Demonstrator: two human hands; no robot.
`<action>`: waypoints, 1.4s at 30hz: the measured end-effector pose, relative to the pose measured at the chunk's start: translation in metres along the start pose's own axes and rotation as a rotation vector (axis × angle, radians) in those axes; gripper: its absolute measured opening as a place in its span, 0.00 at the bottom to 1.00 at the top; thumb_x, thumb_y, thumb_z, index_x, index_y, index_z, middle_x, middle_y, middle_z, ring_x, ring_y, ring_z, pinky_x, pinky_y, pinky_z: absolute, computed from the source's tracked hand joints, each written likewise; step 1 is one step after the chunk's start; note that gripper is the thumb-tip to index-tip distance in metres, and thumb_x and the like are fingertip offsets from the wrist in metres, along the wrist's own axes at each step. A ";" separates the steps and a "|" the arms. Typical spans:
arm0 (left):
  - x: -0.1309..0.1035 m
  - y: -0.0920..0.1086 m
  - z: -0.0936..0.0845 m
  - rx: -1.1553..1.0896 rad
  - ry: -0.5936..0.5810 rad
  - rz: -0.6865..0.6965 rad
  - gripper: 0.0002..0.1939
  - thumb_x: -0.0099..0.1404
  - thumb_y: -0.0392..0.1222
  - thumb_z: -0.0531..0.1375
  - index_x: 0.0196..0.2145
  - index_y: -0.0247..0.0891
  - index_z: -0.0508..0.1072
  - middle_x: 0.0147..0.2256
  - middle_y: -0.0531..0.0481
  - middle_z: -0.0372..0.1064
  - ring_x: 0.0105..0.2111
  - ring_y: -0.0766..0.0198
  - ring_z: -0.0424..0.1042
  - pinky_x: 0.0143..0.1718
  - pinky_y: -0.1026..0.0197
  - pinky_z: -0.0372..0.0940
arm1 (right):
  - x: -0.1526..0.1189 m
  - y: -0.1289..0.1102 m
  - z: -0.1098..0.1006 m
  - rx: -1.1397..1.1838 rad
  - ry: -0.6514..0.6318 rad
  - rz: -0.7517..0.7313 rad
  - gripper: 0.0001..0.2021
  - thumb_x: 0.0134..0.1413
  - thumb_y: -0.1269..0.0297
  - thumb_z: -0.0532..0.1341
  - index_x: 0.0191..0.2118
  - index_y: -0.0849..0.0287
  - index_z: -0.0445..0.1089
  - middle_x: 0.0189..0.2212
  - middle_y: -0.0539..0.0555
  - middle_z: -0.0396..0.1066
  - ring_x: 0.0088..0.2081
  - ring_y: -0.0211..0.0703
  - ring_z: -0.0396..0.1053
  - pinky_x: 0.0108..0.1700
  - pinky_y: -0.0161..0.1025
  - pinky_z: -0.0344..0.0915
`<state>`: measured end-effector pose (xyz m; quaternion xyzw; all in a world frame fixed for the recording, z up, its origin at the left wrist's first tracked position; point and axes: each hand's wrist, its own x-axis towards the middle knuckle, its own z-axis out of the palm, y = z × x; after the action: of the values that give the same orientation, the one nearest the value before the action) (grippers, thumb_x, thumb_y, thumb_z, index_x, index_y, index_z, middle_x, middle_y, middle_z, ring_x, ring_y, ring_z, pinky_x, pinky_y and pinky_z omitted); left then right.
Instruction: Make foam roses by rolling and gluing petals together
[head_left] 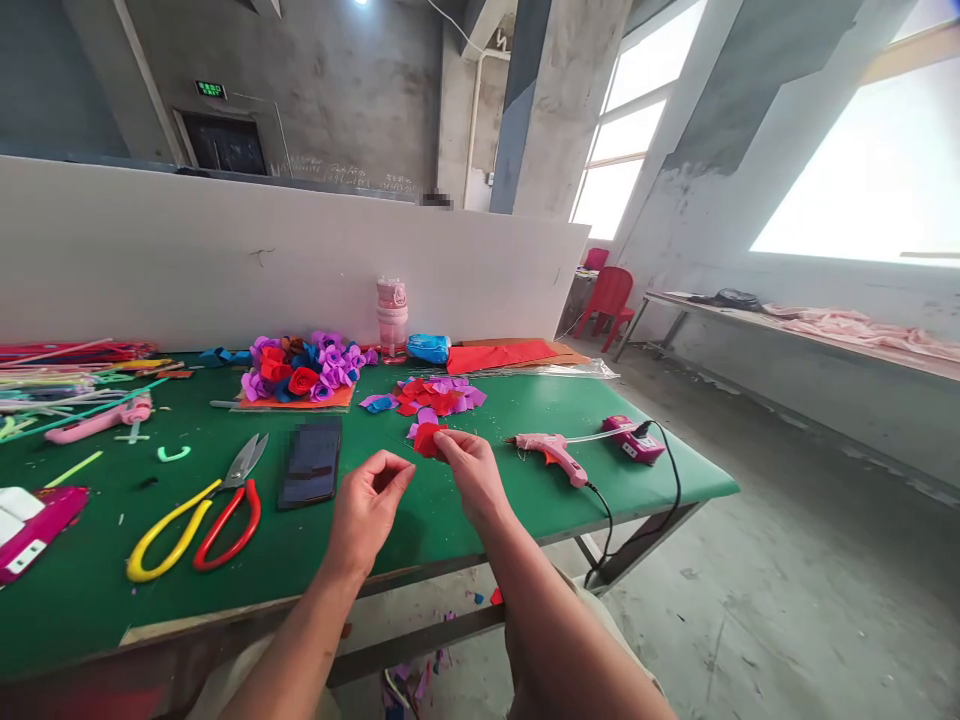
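Observation:
Pinched in my right hand (pixel 471 470) is a red paper petal (pixel 427 440), held over the green table beside a small purple piece. My left hand (pixel 369 505) is to its left, thumb and fingertips pressed together; whether something small is between them cannot be made out. Just behind lies a loose pile of red, purple and blue petals (pixel 435 397). Finished-looking paper flowers (pixel 304 368) are bunched at the back left. A pink glue gun (pixel 553 452) rests on the table to the right of my right hand.
Scissors (pixel 240 490) with yellow and red handles and a dark phone (pixel 310 465) lie left of my hands. A pink bottle (pixel 392 320) stands at the back by red paper (pixel 499 356). A magenta power block (pixel 633 440) and black cable are at the right.

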<state>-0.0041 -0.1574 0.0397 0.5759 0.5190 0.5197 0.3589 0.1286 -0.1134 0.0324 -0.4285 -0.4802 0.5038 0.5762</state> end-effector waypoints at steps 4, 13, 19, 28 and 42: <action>-0.001 0.004 0.002 -0.101 0.006 -0.070 0.15 0.52 0.53 0.63 0.24 0.37 0.72 0.20 0.55 0.62 0.21 0.69 0.54 0.22 0.66 0.52 | -0.002 0.000 -0.001 -0.023 0.010 -0.012 0.17 0.44 0.50 0.62 0.27 0.61 0.77 0.19 0.51 0.70 0.29 0.43 0.66 0.36 0.39 0.63; 0.003 0.000 0.003 -0.217 0.012 -0.153 0.19 0.46 0.56 0.67 0.25 0.35 0.74 0.16 0.57 0.60 0.17 0.72 0.53 0.18 0.67 0.49 | -0.006 -0.005 0.000 0.005 -0.041 -0.016 0.18 0.45 0.50 0.62 0.27 0.62 0.77 0.22 0.52 0.72 0.30 0.43 0.67 0.38 0.39 0.63; 0.003 0.000 0.004 -0.271 0.009 -0.178 0.19 0.44 0.55 0.68 0.25 0.35 0.74 0.16 0.57 0.61 0.17 0.72 0.54 0.18 0.67 0.50 | -0.007 -0.006 -0.001 0.068 -0.087 -0.003 0.16 0.46 0.52 0.62 0.27 0.61 0.77 0.24 0.52 0.73 0.30 0.42 0.67 0.41 0.40 0.63; 0.003 -0.005 0.005 -0.267 0.012 -0.184 0.19 0.45 0.55 0.68 0.25 0.35 0.74 0.16 0.57 0.60 0.17 0.72 0.54 0.18 0.67 0.49 | -0.011 -0.011 0.000 0.129 -0.122 0.038 0.14 0.45 0.54 0.63 0.27 0.62 0.77 0.24 0.52 0.73 0.30 0.41 0.67 0.42 0.40 0.63; 0.001 0.005 0.006 -0.410 0.025 -0.244 0.16 0.41 0.50 0.70 0.21 0.34 0.74 0.16 0.56 0.62 0.16 0.73 0.55 0.17 0.68 0.52 | -0.014 -0.013 0.004 0.284 -0.149 0.101 0.11 0.42 0.56 0.65 0.26 0.61 0.75 0.23 0.52 0.73 0.28 0.38 0.68 0.42 0.37 0.64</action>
<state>0.0031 -0.1570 0.0437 0.4175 0.4729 0.5740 0.5222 0.1265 -0.1286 0.0443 -0.3278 -0.4235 0.6253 0.5677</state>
